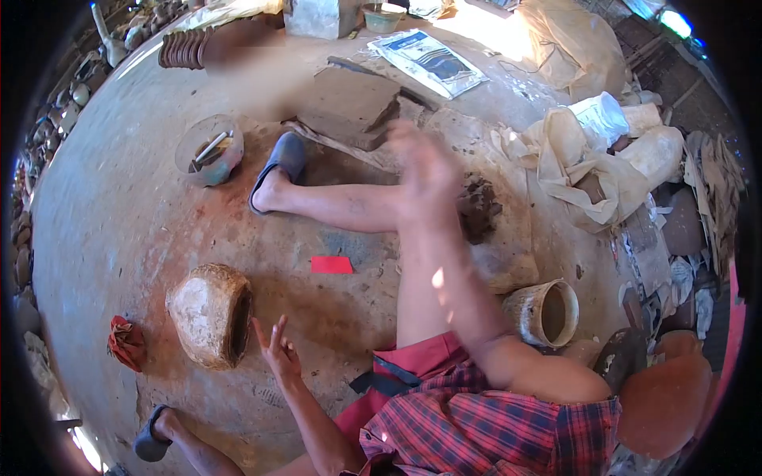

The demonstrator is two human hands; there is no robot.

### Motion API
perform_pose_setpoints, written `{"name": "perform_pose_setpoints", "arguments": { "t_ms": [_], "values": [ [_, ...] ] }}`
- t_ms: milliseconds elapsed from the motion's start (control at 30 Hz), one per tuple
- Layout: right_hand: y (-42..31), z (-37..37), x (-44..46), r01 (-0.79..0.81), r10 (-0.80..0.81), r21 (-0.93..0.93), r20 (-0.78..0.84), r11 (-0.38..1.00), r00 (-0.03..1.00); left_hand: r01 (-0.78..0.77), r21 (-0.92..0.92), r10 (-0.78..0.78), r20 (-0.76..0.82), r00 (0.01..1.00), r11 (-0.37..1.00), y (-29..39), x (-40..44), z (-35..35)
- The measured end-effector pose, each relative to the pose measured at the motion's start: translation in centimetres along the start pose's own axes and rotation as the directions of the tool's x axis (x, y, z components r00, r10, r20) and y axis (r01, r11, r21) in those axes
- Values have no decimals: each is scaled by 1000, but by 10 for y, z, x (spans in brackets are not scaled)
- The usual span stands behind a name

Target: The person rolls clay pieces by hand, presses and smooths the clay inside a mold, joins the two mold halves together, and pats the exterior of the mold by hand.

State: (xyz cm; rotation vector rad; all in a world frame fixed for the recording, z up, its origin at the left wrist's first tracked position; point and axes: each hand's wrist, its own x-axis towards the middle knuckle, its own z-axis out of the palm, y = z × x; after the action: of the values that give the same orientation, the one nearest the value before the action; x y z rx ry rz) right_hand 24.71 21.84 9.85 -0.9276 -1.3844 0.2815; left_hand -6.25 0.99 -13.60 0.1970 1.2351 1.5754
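Note:
My left hand (278, 349) has its fingers spread and holds nothing. Its fingertips are close to the dark opening of a round, pale-crusted vessel (205, 317) lying on its side; whether they touch it I cannot tell. Over my bent right leg, my right hand (426, 163) is smeared by motion, so its fingers and anything in them are unclear. Dark wet clay-like lumps (479, 208) lie on the ground just right of it. A flat red piece (331, 264) rests on the floor between my legs.
A bowl with tools (209, 151) stands beyond the vessel, and a crumpled red cloth (127, 343) lies left of it. To my right are a bucket (548, 313), cloths (591, 170) and a reddish-brown pot (665, 404). A printed sack (429, 62) and a slab (349, 99) lie ahead.

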Motion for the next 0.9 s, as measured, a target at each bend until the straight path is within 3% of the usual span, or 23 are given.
{"name": "perform_pose_setpoints", "arguments": {
  "t_ms": [33, 67, 100, 133, 167, 200, 267, 300, 333, 400, 600, 800, 900],
  "values": [
    [-1, -39, 17, -317, 325, 75, -129, 945, 937, -7, -2, 7, 9, 1000, 1000, -4, -2, -4],
    [48, -91, 27, -136, 103, -400, -103, 906, 989, -7, -16, 7, -3, 1000, 1000, -6, -5, -7],
    [85, -129, 28, -45, 3, -684, -63, 728, 998, -4, -26, 3, -16, 1000, 1000, -6, -7, -10],
    [139, -164, 16, -81, 125, -804, -8, 589, 992, -7, -22, 7, -12, 1000, 1000, -3, -9, -9],
    [172, -183, 3, -131, 373, -869, 66, 478, 925, -28, -12, 27, -23, 999, 1000, 1, -11, -8],
    [204, -201, -10, -108, 594, -928, 135, 356, 793, -53, 0, 53, -41, 998, 999, 5, -13, -8],
    [197, -197, -55, 137, 450, -924, 299, 358, 842, -87, 23, 89, -58, 994, 996, 12, -15, -11],
    [194, -193, -49, 179, 481, -939, 308, 294, 821, -102, 39, 104, -65, 992, 994, 12, -16, -12],
    [188, -191, -48, 172, 489, -938, 307, 301, 816, -102, 52, 105, -70, 992, 993, 11, -20, -18],
    [183, -181, -33, 220, 740, -956, 289, 193, 607, -111, 25, 113, -105, 988, 994, 11, -16, -18],
    [217, -163, -40, 227, 675, -971, 215, 72, 706, -53, 13, 55, -111, 992, 998, -4, -9, -7],
    [235, -149, -25, 268, 841, -962, 190, 56, 507, -111, -19, 110, -45, 993, 994, -4, -5, -9],
    [236, -147, -14, 256, 834, -962, 214, 90, 508, -118, 13, 119, -71, 990, 993, 1, -14, -17]
  ]
}}
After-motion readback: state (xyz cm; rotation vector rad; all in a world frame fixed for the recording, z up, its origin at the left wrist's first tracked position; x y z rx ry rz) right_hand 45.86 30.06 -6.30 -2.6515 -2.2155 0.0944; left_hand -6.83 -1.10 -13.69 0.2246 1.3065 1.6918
